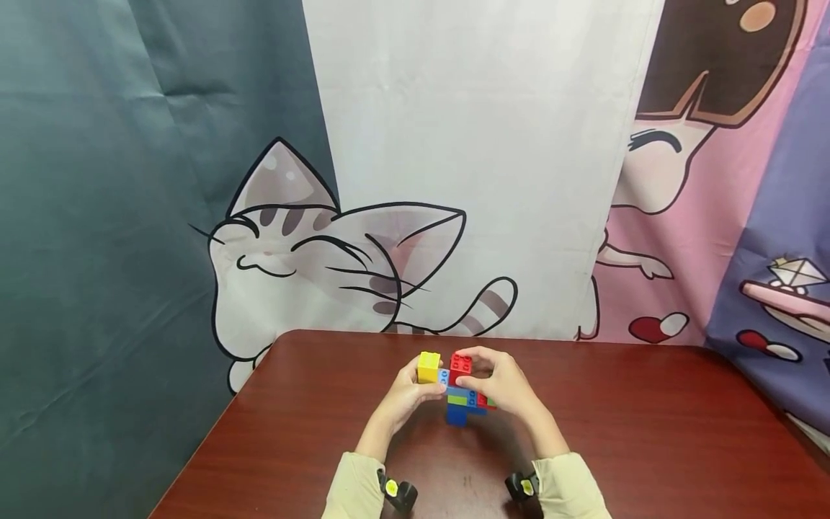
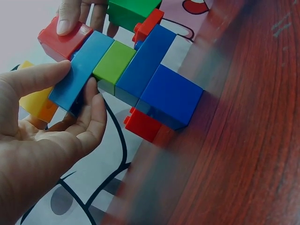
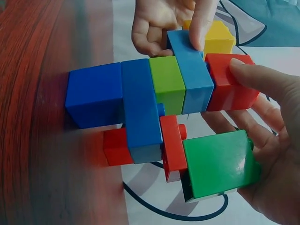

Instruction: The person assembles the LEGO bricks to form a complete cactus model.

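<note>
A stack of toy building bricks stands on the table between both hands. Its base is a dark blue brick, joined to a long blue brick, a lime green brick and an upper blue brick. On the upper blue brick sit a yellow brick at the left and a red brick at the right. My left hand grips the upper blue brick, thumb on its near face and fingers curled beneath. With the right hand I pinch the red brick between thumb and fingers.
From the long blue brick's right side rise a thin red brick and a large green brick. Another red brick shows below it. The brown table ends at a printed curtain behind.
</note>
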A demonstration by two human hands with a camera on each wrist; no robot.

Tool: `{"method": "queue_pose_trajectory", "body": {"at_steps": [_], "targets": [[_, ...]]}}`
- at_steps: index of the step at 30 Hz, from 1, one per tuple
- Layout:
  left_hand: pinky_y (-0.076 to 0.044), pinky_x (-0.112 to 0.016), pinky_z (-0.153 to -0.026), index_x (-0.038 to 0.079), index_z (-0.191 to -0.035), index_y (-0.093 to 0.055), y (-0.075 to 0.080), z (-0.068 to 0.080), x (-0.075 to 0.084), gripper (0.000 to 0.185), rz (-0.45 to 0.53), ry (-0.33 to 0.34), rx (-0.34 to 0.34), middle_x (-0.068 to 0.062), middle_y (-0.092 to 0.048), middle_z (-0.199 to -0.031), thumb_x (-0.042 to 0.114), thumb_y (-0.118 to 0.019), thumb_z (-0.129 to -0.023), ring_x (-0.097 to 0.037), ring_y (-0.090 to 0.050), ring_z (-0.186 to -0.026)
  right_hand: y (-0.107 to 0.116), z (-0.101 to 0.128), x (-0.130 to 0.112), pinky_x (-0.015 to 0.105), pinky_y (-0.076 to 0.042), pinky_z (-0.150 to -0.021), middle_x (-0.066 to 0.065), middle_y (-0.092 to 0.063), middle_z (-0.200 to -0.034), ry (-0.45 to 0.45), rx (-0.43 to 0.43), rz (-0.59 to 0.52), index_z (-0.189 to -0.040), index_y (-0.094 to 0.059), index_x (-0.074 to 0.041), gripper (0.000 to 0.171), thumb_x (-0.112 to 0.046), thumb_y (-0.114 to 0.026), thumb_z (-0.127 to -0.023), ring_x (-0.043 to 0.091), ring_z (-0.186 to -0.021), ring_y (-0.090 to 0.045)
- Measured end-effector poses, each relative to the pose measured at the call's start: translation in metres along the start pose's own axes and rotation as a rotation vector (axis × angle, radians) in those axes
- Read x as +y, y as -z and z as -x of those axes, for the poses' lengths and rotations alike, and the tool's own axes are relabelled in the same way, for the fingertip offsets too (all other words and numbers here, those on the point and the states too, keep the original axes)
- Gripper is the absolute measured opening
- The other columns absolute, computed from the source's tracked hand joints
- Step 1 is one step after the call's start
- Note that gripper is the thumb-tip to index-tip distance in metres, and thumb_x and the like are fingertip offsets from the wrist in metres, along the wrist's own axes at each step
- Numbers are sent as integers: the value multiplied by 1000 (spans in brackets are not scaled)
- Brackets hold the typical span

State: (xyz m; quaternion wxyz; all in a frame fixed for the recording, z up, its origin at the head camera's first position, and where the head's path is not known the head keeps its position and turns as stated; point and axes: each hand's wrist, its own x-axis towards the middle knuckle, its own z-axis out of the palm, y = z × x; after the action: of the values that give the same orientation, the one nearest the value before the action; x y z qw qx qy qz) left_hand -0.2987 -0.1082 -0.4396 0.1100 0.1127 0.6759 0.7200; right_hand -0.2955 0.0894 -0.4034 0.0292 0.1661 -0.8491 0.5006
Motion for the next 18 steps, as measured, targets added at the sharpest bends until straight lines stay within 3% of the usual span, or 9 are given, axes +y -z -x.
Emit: {"method": "queue_pose_trajectory", "body": {"at_steps": [12,18], "targets": [[-54,-31,-89,3,-134,-38,-2,-1,1,58,15,3,-12,-15,-51,-120,9,-66,-84,-14,-59,-95,1,1,-8,23,-54,-68,3,-72,-94,0,18,53,-111,-66,-19,39,-21,-78,-74,13,-83,-65],[-54,-31,-89,4,-132,-39,-2,0,1,56,21,3,-9,-15,-51,-121,9,-66,-84,-14,-59,-95,0,0,-8,25,-54,-69,-1,-71,-92,-46,19,65,-110,-66,-23,40,-21,-79,-72,11,-82,-64]]}}
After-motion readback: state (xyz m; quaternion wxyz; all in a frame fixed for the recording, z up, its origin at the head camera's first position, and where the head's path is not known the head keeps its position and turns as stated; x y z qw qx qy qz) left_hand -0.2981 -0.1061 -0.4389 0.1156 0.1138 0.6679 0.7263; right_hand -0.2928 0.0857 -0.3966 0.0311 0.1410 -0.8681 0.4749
